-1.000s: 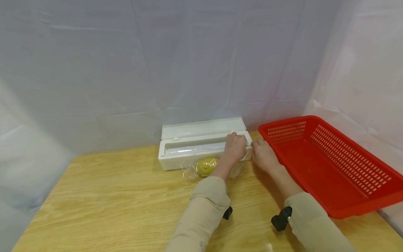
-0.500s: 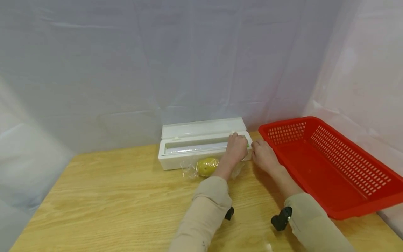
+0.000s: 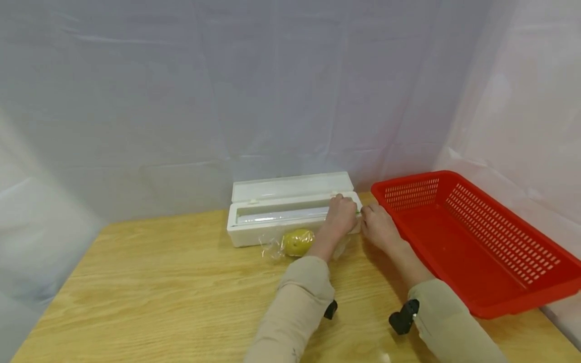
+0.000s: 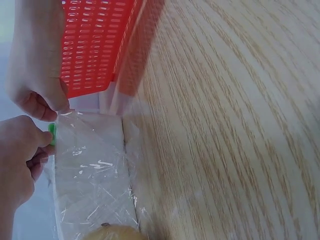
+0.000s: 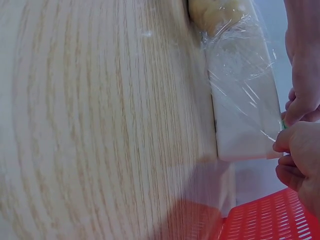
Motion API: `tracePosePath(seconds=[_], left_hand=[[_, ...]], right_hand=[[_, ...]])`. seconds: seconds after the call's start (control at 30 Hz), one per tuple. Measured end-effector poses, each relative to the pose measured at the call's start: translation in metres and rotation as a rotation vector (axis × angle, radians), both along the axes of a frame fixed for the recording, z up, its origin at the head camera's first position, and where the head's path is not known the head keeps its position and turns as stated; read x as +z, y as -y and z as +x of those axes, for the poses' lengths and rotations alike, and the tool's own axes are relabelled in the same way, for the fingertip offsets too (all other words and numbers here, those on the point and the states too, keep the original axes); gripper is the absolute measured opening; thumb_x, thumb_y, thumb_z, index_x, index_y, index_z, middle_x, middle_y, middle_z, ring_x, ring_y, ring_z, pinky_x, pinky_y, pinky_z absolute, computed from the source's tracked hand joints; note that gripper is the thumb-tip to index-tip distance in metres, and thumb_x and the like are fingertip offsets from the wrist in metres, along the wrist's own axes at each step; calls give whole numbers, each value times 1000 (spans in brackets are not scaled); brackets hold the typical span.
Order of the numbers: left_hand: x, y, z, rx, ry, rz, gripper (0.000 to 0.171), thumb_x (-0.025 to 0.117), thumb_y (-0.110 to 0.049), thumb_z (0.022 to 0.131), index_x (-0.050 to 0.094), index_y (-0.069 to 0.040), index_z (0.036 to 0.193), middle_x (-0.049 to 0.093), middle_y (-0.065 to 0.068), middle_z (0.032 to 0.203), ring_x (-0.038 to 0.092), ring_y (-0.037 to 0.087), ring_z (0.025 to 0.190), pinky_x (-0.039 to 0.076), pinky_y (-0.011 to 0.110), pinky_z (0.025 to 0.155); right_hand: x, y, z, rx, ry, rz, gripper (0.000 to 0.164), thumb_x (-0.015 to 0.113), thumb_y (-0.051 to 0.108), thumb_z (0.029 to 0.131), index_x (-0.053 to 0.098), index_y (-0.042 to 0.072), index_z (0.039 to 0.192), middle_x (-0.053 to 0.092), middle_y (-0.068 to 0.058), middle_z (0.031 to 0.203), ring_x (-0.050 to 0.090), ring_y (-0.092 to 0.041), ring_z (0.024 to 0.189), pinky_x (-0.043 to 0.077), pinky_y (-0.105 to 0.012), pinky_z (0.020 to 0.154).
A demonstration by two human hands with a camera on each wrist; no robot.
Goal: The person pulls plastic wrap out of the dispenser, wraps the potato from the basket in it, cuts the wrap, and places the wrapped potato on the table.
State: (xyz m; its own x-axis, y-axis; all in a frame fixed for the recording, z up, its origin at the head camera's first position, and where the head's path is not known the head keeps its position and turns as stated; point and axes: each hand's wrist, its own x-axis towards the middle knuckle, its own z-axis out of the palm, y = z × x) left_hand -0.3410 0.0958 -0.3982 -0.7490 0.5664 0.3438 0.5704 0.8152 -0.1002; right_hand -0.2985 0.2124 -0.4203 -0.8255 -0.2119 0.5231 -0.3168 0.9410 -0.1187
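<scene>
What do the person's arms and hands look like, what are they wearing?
Both arms have beige long sleeves, left and right, ending short of the wrists. A small black device sits by each cuff, left and right. The left hand and right hand are gloveless. No cables show.

The person's left forearm [image 3: 322, 245] and right forearm [image 3: 410, 262] stretch forward and converge, bare beyond the beige fabric left sleeve [image 3: 292, 302] and matching right sleeve [image 3: 449, 317]. The bare left hand [image 3: 341, 216], its back turned up, pinches with thumb and curled fingers. Just beside it, slightly nearer the body, the bare right hand [image 3: 379, 227] pinches too, thumb against bent fingers.
</scene>
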Motion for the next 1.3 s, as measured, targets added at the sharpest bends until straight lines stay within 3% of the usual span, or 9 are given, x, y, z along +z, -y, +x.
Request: tracePosePath(seconds=[0.3, 0.6, 0.93, 1.3], left_hand=[[-4, -6, 1, -12, -83, 42, 16, 66, -29, 80, 72, -14, 79, 66, 2, 81, 55, 18, 78, 43, 28, 68], [-3, -12, 3, -7, -35, 34, 13, 65, -24, 78, 71, -13, 79, 65, 2, 81, 53, 19, 79, 43, 28, 68], [-4, -12, 3, 28, -97, 44, 12, 65, -25, 78, 72, -15, 79, 65, 0, 81, 54, 18, 79, 43, 27, 68], [-5, -17, 6, 80, -41, 35, 19, 54, -18, 88, 73, -14, 89, 66, 1, 88, 53, 17, 85, 41, 27, 74]], right_hand=[[-1, -1, -1, -36, 54, 3, 13, 60, 1, 81, 59, -9, 88, 55, -20, 83, 53, -34, 76, 48, -43, 72], [3, 1, 2, -81, 73, -30, 9, 61, 0, 82, 58, -8, 84, 54, -19, 78, 52, -32, 72, 48, -43, 68], [0, 2, 1, -66, -1, -2, 9, 60, -1, 83, 57, -7, 77, 52, -19, 73, 53, -33, 67, 48, -43, 63], [-1, 3, 3, -62, -4, 13, 10, 62, 0, 80, 57, -7, 77, 53, -19, 72, 53, -34, 67, 48, -43, 66]])
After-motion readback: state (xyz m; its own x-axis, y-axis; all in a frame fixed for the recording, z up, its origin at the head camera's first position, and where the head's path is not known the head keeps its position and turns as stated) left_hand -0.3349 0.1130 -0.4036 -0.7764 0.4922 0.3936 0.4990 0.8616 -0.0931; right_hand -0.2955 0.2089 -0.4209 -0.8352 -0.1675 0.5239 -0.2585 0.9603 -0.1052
